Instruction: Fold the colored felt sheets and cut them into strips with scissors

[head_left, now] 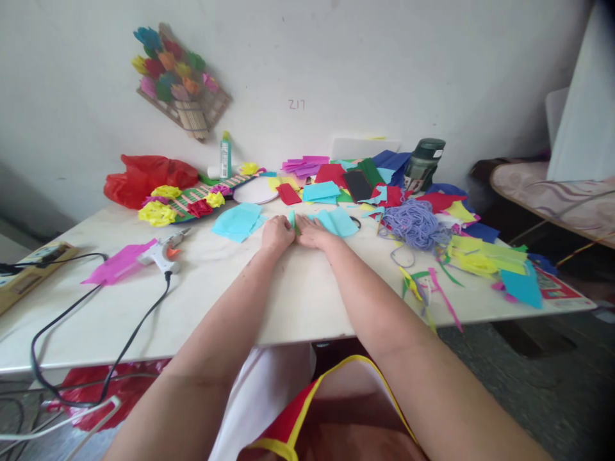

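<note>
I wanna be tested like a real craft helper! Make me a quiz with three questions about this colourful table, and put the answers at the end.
1. Pick one: what is the white glue gun with a black cord nearest to?
A) the thin, flat magenta sheet
B) the crumpled red plastic bag
C) the tangled heap of purple yarn

2. True or false: the dark green bottle with a dark lid stands upright.

3. Fill in the missing word: a small, thin green piece shows ____ the person's left hand and right hand.

Key: 1. A; 2. True; 3. between
</note>
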`<state>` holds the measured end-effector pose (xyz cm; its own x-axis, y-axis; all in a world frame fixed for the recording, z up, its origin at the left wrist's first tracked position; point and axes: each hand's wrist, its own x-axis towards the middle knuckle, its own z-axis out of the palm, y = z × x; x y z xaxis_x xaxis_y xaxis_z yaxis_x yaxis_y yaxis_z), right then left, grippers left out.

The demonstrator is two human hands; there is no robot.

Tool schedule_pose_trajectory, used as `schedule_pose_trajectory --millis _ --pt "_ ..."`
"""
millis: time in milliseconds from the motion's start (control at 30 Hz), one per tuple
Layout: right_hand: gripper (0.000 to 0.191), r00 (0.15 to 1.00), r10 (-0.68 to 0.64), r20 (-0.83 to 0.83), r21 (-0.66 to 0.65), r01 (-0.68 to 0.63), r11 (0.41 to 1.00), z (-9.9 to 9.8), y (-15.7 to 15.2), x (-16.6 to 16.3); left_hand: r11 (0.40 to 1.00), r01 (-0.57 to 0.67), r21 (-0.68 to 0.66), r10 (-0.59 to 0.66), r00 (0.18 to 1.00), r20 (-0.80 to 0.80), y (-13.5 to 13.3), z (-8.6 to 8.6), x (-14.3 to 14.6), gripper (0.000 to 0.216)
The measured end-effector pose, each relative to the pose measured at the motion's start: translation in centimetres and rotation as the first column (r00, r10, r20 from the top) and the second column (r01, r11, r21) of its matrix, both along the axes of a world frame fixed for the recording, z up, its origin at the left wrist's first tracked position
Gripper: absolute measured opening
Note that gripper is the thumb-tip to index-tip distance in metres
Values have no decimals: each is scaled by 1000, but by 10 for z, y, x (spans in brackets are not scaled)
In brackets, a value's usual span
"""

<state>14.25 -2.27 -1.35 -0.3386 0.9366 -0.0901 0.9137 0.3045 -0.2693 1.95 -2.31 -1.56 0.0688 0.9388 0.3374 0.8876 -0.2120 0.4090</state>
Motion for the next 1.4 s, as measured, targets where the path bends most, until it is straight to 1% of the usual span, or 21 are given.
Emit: schedule_pose_trajectory --millis 100,200,300,400,433,533,633,700,833,900,1000,1100,1200,1267,1333,1400 --pt "83 999 7 -39 18 -6 1000 -2 4 3 1000 -11 1 11 1000 -29 0 -1 1 15" --pt "85 998 10 -63 21 -8 1000 -2 4 5 1000 -2 27 4 999 -54 -2 -1 3 19" --pt "89 997 15 -78 -1 -15 1000 1 1 6 998 47 45 -44 997 -66 -3 1 4 24" --pt "93 996 14 -84 -34 -17 999 5 0 10 996 88 22 -85 992 -90 -2 2 3 30" --pt "91 996 15 -89 -48 -19 999 6 0 12 996 92 16 -90 991 -99 -1 2 3 30" --pt "75 991 12 -135 -74 -23 997 9 3 19 996 92 18 -89 990 -112 0 0 3 27" --pt "66 987 -6 -158 -53 -2 999 12 6 25 997 76 8 -74 990 -122 -1 -2 3 24" --pt "65 992 9 -128 -20 -12 1000 12 6 25 999 54 -6 -54 990 -133 -1 -3 3 24" --pt "58 999 47 -9 30 -46 998 7 6 22 999 37 -17 -40 985 -168 -3 -3 4 23" --pt "56 999 32 41 26 -33 999 3 7 20 999 35 -4 -35 982 -187 -4 -2 4 25" --pt "55 997 -9 81 10 8 1000 -1 8 21 1000 6 10 -4 980 -198 -5 -1 5 33" --pt "55 996 -27 87 56 22 998 -1 9 22 997 -66 -39 58 983 -174 -4 0 5 42" --pt "54 996 41 78 178 -54 983 2 9 22 986 -129 -103 115 985 -128 -1 -1 5 45" --pt "50 990 110 89 212 -127 969 6 8 22 980 -147 -137 135 986 -95 3 -2 3 43" --pt "46 983 147 113 180 -166 970 9 6 21 970 -160 -183 149 986 -76 6 -4 2 40" --pt "44 980 148 137 120 -164 979 11 3 21 957 -167 -235 154 985 -75 9 -5 1 37"
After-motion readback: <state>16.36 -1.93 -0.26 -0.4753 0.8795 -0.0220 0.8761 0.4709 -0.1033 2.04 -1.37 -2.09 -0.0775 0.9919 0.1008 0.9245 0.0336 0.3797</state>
